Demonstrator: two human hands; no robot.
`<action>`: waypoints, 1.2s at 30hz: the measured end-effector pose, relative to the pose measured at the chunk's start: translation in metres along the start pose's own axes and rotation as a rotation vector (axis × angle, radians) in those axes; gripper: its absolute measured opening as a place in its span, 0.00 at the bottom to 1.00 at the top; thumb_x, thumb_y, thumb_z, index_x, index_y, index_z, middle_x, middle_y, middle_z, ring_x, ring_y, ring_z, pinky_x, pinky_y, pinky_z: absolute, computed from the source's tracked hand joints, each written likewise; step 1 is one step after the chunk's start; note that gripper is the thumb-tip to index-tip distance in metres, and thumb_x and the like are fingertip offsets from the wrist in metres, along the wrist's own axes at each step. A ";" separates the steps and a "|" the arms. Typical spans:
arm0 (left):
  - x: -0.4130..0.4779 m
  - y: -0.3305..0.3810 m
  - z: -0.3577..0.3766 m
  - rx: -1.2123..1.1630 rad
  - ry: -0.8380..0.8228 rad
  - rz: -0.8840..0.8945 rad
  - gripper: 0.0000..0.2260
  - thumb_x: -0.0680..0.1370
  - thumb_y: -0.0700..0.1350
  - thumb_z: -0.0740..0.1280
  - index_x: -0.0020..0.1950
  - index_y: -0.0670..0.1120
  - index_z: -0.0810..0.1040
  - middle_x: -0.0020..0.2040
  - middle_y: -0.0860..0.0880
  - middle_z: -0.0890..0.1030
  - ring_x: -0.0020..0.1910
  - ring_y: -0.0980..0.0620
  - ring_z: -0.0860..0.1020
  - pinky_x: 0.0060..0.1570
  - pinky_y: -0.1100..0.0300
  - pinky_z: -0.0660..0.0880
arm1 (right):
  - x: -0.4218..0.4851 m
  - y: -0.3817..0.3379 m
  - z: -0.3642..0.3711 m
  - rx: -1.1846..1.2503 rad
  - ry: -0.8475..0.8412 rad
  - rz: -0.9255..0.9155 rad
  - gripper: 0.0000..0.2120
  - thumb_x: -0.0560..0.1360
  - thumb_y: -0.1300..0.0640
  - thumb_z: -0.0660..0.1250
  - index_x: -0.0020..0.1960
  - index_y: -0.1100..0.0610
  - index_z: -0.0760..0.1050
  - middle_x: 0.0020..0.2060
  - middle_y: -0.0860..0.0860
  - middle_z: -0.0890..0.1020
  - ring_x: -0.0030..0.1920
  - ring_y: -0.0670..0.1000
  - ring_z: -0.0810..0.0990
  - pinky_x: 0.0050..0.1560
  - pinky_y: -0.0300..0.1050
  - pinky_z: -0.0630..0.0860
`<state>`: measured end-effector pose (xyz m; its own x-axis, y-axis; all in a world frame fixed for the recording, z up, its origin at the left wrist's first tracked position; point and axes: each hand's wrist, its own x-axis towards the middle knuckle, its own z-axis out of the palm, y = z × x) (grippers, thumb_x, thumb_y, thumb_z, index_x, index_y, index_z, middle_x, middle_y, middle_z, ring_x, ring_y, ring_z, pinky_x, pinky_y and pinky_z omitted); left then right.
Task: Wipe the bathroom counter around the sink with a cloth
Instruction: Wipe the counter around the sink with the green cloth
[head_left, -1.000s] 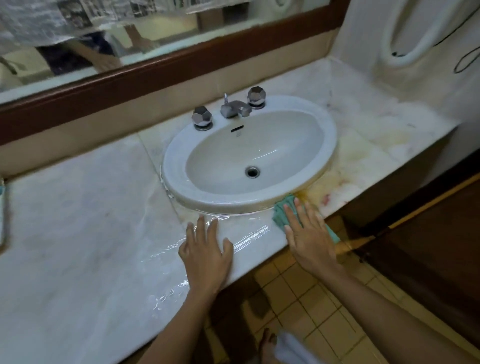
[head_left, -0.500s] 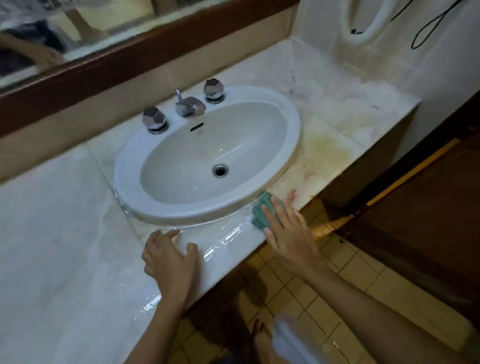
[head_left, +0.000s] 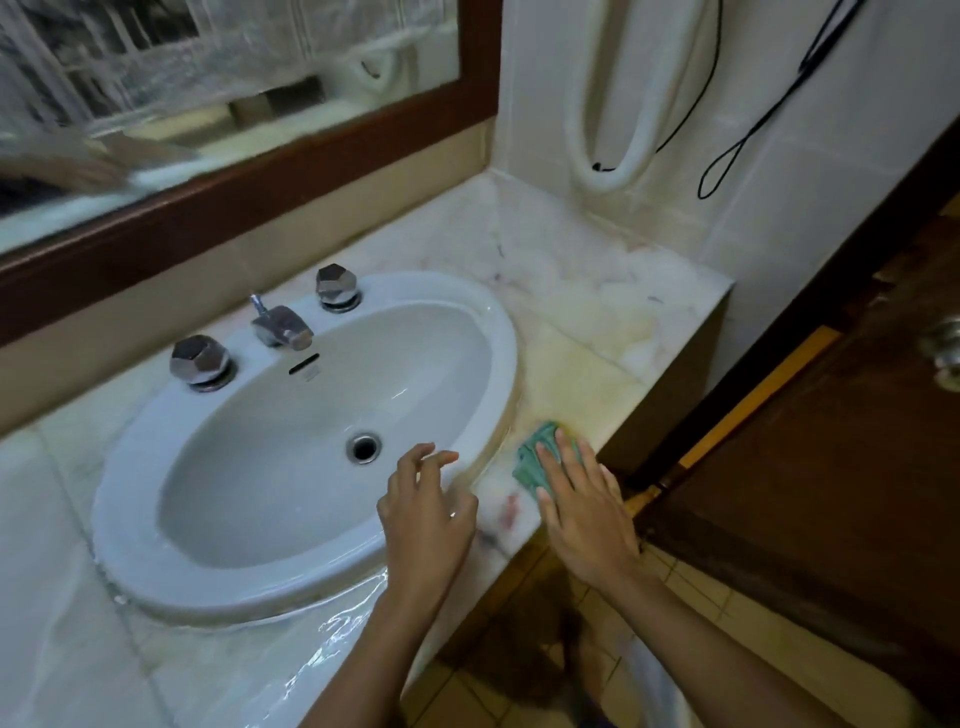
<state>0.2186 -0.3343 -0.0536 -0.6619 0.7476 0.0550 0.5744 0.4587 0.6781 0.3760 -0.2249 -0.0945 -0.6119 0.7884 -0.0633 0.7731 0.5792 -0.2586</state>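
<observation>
A white oval sink (head_left: 483, 332) is set into a pale marble counter (head_left: 613, 291). My right hand (head_left: 584, 501) lies flat with straight fingers on a green cloth (head_left: 532, 457), pressing it onto the counter just right of the sink's front rim, near the counter's front edge. My left hand (head_left: 426, 512) hovers over the sink's front right rim with its fingers loosely bent and nothing in it. The counter in front of the sink is wet and shiny. Yellowish stains mark the marble to the right of the basin.
A chrome tap (head_left: 280, 325) and two faceted knobs (head_left: 200, 361) (head_left: 337, 286) stand at the sink's back. A wood-framed mirror (head_left: 260, 171) runs behind. A white hose (head_left: 639, 104) and black cord (head_left: 753, 124) hang on the tiled wall. A brown door (head_left: 831, 467) stands right.
My left hand lifted off the counter's front edge and moved right over the sink rim. My right hand slid the cloth further right along the counter. The view swung right.
</observation>
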 end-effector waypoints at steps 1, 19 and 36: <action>0.013 0.010 0.006 0.004 -0.008 0.003 0.20 0.69 0.49 0.61 0.61 0.52 0.76 0.68 0.51 0.70 0.65 0.50 0.69 0.58 0.53 0.63 | 0.012 0.011 -0.004 0.011 0.018 0.025 0.30 0.77 0.42 0.37 0.78 0.47 0.48 0.78 0.45 0.44 0.77 0.49 0.39 0.76 0.52 0.49; 0.131 0.091 0.089 0.360 -0.115 -0.319 0.20 0.81 0.59 0.52 0.68 0.51 0.65 0.60 0.48 0.76 0.55 0.43 0.75 0.46 0.54 0.63 | 0.180 0.219 -0.057 0.316 0.142 0.068 0.27 0.80 0.46 0.45 0.76 0.55 0.60 0.77 0.52 0.55 0.77 0.52 0.46 0.74 0.56 0.56; 0.137 0.072 0.094 0.366 -0.084 -0.364 0.24 0.77 0.66 0.51 0.68 0.56 0.67 0.60 0.51 0.78 0.58 0.46 0.76 0.49 0.52 0.71 | 0.196 0.142 -0.057 -0.120 -0.195 -0.337 0.27 0.80 0.41 0.40 0.77 0.43 0.39 0.78 0.47 0.40 0.77 0.57 0.37 0.74 0.61 0.41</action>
<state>0.2146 -0.1530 -0.0663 -0.8179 0.5374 -0.2056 0.4549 0.8227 0.3409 0.3759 0.0239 -0.0886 -0.8457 0.5027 -0.1792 0.5307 0.8276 -0.1830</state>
